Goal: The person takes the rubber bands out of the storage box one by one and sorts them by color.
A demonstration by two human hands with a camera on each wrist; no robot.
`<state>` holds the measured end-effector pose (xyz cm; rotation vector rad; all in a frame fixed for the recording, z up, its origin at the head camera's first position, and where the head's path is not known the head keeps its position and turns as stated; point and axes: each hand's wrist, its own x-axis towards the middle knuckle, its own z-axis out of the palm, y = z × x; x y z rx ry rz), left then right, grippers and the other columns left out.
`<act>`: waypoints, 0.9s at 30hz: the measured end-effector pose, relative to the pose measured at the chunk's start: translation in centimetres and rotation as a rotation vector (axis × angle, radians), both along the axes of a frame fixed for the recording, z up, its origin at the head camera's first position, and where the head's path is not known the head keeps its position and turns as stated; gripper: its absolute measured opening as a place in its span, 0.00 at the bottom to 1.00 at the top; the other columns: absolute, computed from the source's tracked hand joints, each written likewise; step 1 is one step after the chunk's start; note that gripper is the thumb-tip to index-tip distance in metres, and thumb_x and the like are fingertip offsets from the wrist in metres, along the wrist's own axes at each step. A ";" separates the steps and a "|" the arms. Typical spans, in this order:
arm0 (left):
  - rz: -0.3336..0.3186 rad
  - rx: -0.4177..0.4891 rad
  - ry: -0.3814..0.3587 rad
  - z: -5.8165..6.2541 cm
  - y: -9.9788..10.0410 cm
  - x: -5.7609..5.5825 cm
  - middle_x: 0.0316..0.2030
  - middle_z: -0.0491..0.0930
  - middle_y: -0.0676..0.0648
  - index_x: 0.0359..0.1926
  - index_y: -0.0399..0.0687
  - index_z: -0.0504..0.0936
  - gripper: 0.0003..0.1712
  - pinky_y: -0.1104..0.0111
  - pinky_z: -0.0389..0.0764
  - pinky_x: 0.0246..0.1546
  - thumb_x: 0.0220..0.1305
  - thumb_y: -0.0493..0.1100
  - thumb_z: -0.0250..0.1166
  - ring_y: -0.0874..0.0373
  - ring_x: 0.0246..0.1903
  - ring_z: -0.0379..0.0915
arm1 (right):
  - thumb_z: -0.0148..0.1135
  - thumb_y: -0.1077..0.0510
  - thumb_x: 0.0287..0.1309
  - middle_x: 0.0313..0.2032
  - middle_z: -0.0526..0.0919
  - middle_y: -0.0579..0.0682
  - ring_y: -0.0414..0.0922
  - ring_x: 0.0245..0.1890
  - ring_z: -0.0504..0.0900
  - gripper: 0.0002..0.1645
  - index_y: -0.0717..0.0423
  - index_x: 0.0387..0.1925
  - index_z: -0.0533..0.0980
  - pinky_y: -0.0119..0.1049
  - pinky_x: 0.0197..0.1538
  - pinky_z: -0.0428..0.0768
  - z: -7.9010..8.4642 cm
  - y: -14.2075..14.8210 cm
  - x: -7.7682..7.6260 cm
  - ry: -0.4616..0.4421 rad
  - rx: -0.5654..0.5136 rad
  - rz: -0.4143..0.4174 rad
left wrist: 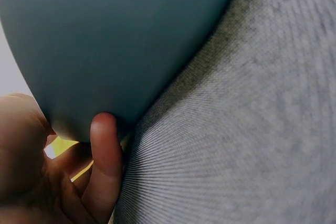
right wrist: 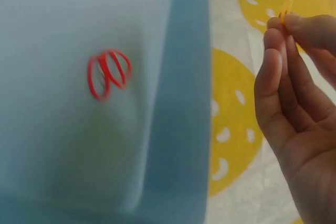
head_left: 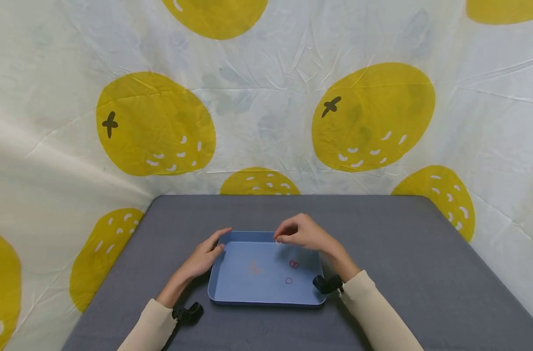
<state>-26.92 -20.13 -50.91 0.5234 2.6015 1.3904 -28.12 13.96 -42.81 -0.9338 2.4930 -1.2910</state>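
Thumb and fingertips of my right hand [head_left: 303, 232] pinch a small yellow-orange rubber band [right wrist: 285, 15], raised over the far right part of the blue tray [head_left: 231, 287]. At the tray's far left corner, my left hand [head_left: 200, 256] holds the rim and side wall; the left wrist view shows a finger against the outside of the wall. Red rubber bands [right wrist: 102, 74] lie overlapping in the right half of the tray. Nearer the front lies a single red rubber band [head_left: 289, 281]. Pale orange rubber bands [head_left: 255, 267] are grouped left of the middle, too faint to count.
The tray rests on a grey cloth-covered table [head_left: 363, 214]. Behind and beside the table hangs a white curtain [head_left: 262, 122] with large yellow fruit prints. Each wrist bears a black camera [head_left: 328, 284], the right one near the tray's right edge.
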 end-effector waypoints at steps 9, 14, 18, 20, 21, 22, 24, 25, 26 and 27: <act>-0.003 0.002 -0.002 0.0 0.0 0.1 0.80 0.57 0.42 0.80 0.59 0.62 0.30 0.37 0.58 0.74 0.81 0.40 0.50 0.37 0.80 0.49 | 0.71 0.60 0.65 0.37 0.91 0.57 0.46 0.34 0.87 0.05 0.57 0.39 0.89 0.32 0.39 0.83 1.1 5.3 0.8 0.052 -0.053 -0.116; 0.001 0.008 -0.006 0.2 0.0 0.3 0.80 0.58 0.42 0.79 0.59 0.62 0.30 0.37 0.59 0.73 0.81 0.40 0.51 0.37 0.79 0.50 | 0.70 0.60 0.65 0.37 0.90 0.59 0.43 0.32 0.85 0.05 0.57 0.39 0.88 0.32 0.38 0.83 1.0 8.2 1.2 0.065 -0.031 -0.188; 0.001 0.007 -0.008 0.2 -0.1 0.4 0.80 0.58 0.42 0.79 0.59 0.62 0.30 0.37 0.60 0.73 0.81 0.40 0.51 0.37 0.79 0.50 | 0.70 0.59 0.65 0.36 0.90 0.56 0.38 0.32 0.84 0.06 0.58 0.39 0.88 0.32 0.39 0.83 0.6 10.4 1.4 0.071 -0.007 -0.239; 0.001 0.005 -0.008 0.2 -0.1 0.4 0.80 0.58 0.42 0.79 0.60 0.62 0.30 0.37 0.60 0.73 0.81 0.40 0.50 0.37 0.79 0.50 | 0.70 0.59 0.66 0.36 0.91 0.56 0.40 0.33 0.85 0.06 0.58 0.39 0.88 0.32 0.40 0.83 0.2 11.5 1.4 0.070 0.014 -0.263; 0.002 0.002 -0.006 0.1 -0.1 0.4 0.80 0.58 0.42 0.79 0.60 0.62 0.30 0.38 0.61 0.73 0.81 0.40 0.50 0.37 0.79 0.50 | 0.69 0.59 0.66 0.37 0.91 0.57 0.41 0.34 0.86 0.07 0.58 0.39 0.88 0.32 0.40 0.83 0.0 12.0 1.4 0.067 0.026 -0.277; 0.004 0.002 -0.005 0.1 -0.1 0.4 0.80 0.58 0.42 0.79 0.60 0.62 0.30 0.38 0.61 0.72 0.81 0.40 0.50 0.37 0.79 0.50 | 0.69 0.59 0.66 0.37 0.91 0.57 0.42 0.34 0.86 0.07 0.58 0.39 0.88 0.32 0.40 0.82 -0.2 12.5 1.3 0.062 0.043 -0.290; 0.002 0.003 -0.005 0.1 -0.1 0.3 0.80 0.58 0.42 0.79 0.61 0.62 0.30 0.38 0.61 0.72 0.81 0.40 0.50 0.37 0.79 0.50 | 0.69 0.59 0.66 0.38 0.91 0.57 0.45 0.35 0.87 0.07 0.58 0.39 0.88 0.32 0.39 0.82 -0.6 13.5 1.3 0.059 0.071 -0.309; 0.001 0.004 -0.004 0.1 -0.1 0.3 0.80 0.58 0.42 0.79 0.61 0.62 0.30 0.37 0.61 0.72 0.81 0.40 0.51 0.37 0.79 0.50 | 0.69 0.58 0.65 0.37 0.91 0.56 0.46 0.35 0.87 0.07 0.58 0.39 0.88 0.32 0.39 0.81 -0.7 13.8 1.2 0.054 0.085 -0.321; -0.001 0.003 -0.003 0.1 -0.1 0.2 0.80 0.58 0.42 0.79 0.61 0.62 0.30 0.37 0.61 0.72 0.81 0.40 0.51 0.37 0.79 0.50 | 0.69 0.59 0.65 0.37 0.91 0.55 0.46 0.35 0.86 0.07 0.59 0.39 0.88 0.32 0.38 0.81 -0.9 14.2 1.2 0.053 0.098 -0.329; -0.001 0.005 -0.002 0.0 -0.1 0.2 0.80 0.58 0.42 0.79 0.60 0.62 0.30 0.37 0.61 0.72 0.81 0.40 0.51 0.37 0.79 0.50 | 0.69 0.59 0.65 0.37 0.91 0.55 0.45 0.35 0.86 0.07 0.58 0.39 0.88 0.32 0.38 0.80 -1.1 14.5 1.1 0.048 0.111 -0.344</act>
